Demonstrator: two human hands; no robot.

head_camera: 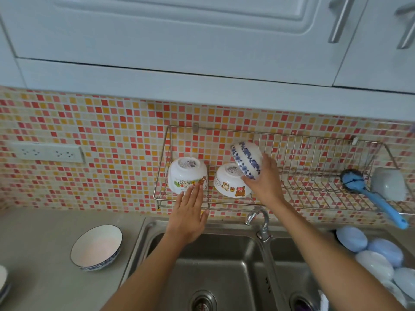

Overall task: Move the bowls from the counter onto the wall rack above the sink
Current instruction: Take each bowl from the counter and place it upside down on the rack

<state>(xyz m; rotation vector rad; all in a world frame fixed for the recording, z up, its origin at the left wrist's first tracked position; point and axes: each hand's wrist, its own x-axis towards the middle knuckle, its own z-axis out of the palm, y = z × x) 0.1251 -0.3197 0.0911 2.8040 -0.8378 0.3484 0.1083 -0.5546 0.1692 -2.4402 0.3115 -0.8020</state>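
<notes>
A wire wall rack [314, 151] hangs on the mosaic tiles above the sink. Two white cartoon-print bowls rest upside down on its left end: one [186, 173] at the far left, the other [229, 180] beside it. My right hand [265, 182] grips a blue-flowered bowl [246, 159], tilted on its side above the second cartoon bowl. My left hand [188, 212] is flat with fingers spread, its fingertips at the lower edge of the far-left bowl. A blue-rimmed bowl [96, 246] stands upright on the counter at the left.
A blue brush [368, 191] and a grey cup [388, 185] lie on the rack's right end. A tap [258, 221] rises between the two steel sink basins [224, 265]. Several pale blue plates [377, 254] lean at the right. A wall socket [47, 152] sits at the left. Another dish edge [3, 281] shows far left.
</notes>
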